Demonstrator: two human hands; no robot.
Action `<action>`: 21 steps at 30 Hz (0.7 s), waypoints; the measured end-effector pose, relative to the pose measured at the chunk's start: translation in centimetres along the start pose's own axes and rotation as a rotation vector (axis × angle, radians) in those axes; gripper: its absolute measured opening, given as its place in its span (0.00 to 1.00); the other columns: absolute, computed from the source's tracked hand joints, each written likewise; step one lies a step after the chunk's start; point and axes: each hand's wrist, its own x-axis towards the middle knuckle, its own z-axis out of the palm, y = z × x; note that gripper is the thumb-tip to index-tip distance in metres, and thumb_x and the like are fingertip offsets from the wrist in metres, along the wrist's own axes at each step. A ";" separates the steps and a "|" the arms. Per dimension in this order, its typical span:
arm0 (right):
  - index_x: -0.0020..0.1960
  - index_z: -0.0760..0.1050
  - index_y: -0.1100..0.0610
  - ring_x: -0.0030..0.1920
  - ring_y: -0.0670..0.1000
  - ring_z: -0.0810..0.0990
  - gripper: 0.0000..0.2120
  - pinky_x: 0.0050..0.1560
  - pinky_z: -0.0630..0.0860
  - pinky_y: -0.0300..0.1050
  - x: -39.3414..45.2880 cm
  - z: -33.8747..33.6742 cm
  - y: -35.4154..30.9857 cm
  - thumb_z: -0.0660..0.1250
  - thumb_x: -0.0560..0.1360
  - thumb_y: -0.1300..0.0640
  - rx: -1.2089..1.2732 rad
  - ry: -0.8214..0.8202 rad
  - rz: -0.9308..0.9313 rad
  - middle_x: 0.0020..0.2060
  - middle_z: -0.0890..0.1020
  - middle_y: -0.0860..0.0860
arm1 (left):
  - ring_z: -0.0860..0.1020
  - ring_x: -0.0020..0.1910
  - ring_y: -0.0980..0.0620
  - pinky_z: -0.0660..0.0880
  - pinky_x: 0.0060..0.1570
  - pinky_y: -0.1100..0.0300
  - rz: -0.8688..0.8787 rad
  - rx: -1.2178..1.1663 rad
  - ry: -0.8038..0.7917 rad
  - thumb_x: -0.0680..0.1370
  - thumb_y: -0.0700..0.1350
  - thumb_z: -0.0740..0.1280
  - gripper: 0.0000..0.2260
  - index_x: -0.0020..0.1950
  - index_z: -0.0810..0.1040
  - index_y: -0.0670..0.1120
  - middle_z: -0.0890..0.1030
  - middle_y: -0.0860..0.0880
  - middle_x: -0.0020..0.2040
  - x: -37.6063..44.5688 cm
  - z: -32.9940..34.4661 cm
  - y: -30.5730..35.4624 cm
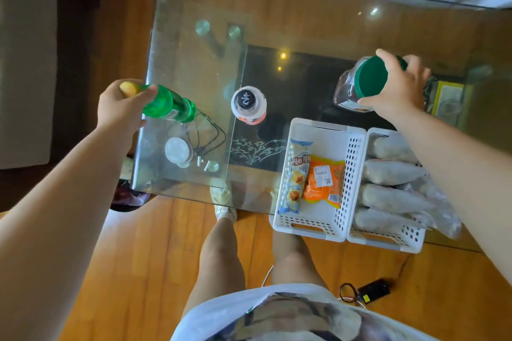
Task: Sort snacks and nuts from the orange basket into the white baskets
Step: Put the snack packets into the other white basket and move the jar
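My left hand point(119, 106) grips a green plastic bottle point(169, 104) with a yellow cap, tilted over the table's left part. My right hand point(399, 91) holds a clear jar with a green lid point(370, 77) above the table's right side. Two white baskets stand side by side at the front right edge. The left white basket point(352, 174) holds a long blue snack pack point(296, 177) and an orange packet point(324, 180). The right white basket point(388, 241) is filled with several clear bags of pale contents point(393, 171). No orange basket is in view.
A white bottle with a black cap point(248, 105) stands upright mid-table on the glass table point(277, 8). A round white lid and black cables point(180, 151) lie under the glass at left. A yellow-edged box point(447, 102) sits at far right. My legs stand at the table's front edge.
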 end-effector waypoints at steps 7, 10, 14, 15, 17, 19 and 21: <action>0.69 0.64 0.48 0.68 0.57 0.61 0.40 0.61 0.63 0.38 -6.1 0.7 -3.9 0.76 0.60 0.58 0.109 0.258 -0.071 0.69 0.62 0.55 | 0.75 0.55 0.51 0.79 0.37 0.54 0.023 -0.029 -0.129 0.71 0.51 0.69 0.09 0.49 0.74 0.59 0.75 0.52 0.52 0.1 -1.1 -1.5; 0.70 0.64 0.50 0.68 0.57 0.62 0.41 0.55 0.55 0.27 -10.4 0.5 -6.3 0.75 0.60 0.59 0.227 0.282 -0.066 0.68 0.63 0.56 | 0.76 0.59 0.48 0.79 0.39 0.54 0.039 -0.044 -0.206 0.71 0.49 0.70 0.10 0.50 0.74 0.59 0.77 0.51 0.54 0.0 -1.8 -1.7; 0.71 0.62 0.50 0.68 0.55 0.62 0.44 0.64 0.66 0.43 -17.1 1.4 -9.2 0.77 0.58 0.57 0.276 0.218 -0.072 0.68 0.64 0.55 | 0.77 0.52 0.50 0.80 0.45 0.53 0.101 -0.008 -0.290 0.70 0.49 0.72 0.11 0.49 0.74 0.59 0.77 0.54 0.48 -0.5 -2.0 -2.0; 0.71 0.63 0.51 0.67 0.54 0.62 0.45 0.64 0.66 0.42 -18.8 1.8 -9.9 0.78 0.58 0.56 0.293 0.203 -0.076 0.68 0.64 0.55 | 0.78 0.51 0.50 0.80 0.47 0.51 0.103 -0.007 -0.291 0.70 0.49 0.73 0.11 0.48 0.75 0.59 0.77 0.54 0.46 -0.7 -2.0 -2.0; 0.71 0.63 0.54 0.67 0.56 0.64 0.45 0.64 0.64 0.41 -21.7 3.0 -11.0 0.78 0.57 0.56 0.306 0.170 -0.087 0.67 0.66 0.56 | 0.78 0.52 0.50 0.80 0.52 0.49 0.108 -0.004 -0.310 0.70 0.49 0.73 0.11 0.49 0.75 0.58 0.77 0.53 0.48 -1.1 -2.0 -2.2; 0.70 0.64 0.56 0.67 0.58 0.65 0.45 0.65 0.65 0.46 -24.1 4.5 -11.7 0.79 0.57 0.57 0.290 0.128 -0.101 0.66 0.67 0.58 | 0.78 0.55 0.48 0.79 0.54 0.48 0.128 0.005 -0.332 0.70 0.49 0.73 0.12 0.50 0.75 0.57 0.78 0.51 0.51 -1.7 -1.7 -2.4; 0.70 0.64 0.55 0.67 0.57 0.63 0.45 0.65 0.66 0.47 -25.9 6.4 -12.2 0.79 0.57 0.56 0.263 0.079 -0.094 0.66 0.67 0.58 | 0.78 0.54 0.48 0.79 0.55 0.48 0.165 0.036 -0.357 0.70 0.48 0.72 0.12 0.51 0.75 0.56 0.78 0.50 0.52 -2.4 -1.4 -2.7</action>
